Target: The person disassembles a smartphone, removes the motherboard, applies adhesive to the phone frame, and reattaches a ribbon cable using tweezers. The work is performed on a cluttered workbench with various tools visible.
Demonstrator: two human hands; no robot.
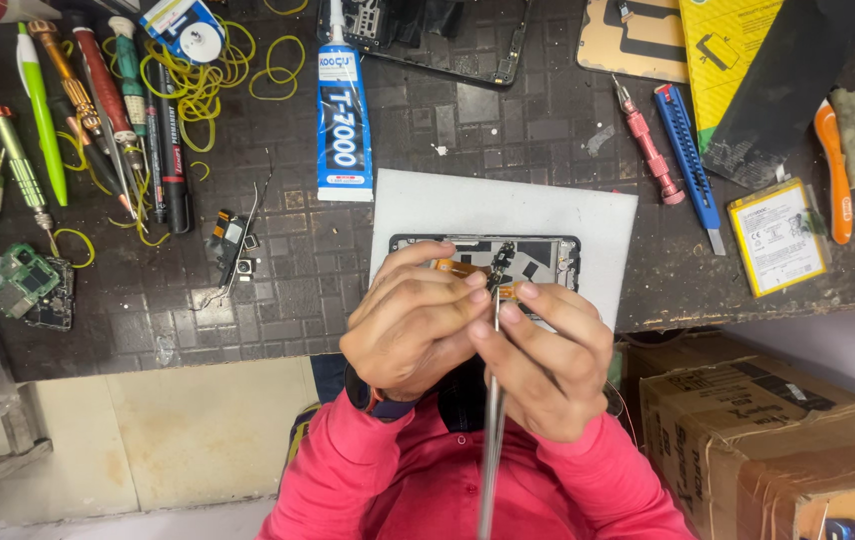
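**Pink sleeves, bare hands, a banded wrist**

The person wears a bright pink long-sleeved shirt of soft cloth (428,480), with both sleeves reaching down to the wrists and creasing at the cuffs. A dark placket or collar line runs up the middle of the chest. The left hand (413,325) and the right hand (548,365) are bare, without gloves. At the left wrist sits a dark watch-like band with a reddish edge (380,400) (its face is hidden).

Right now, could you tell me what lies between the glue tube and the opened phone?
In the head view, only bare dark bench and grey mat separate glue tube from opened phone.
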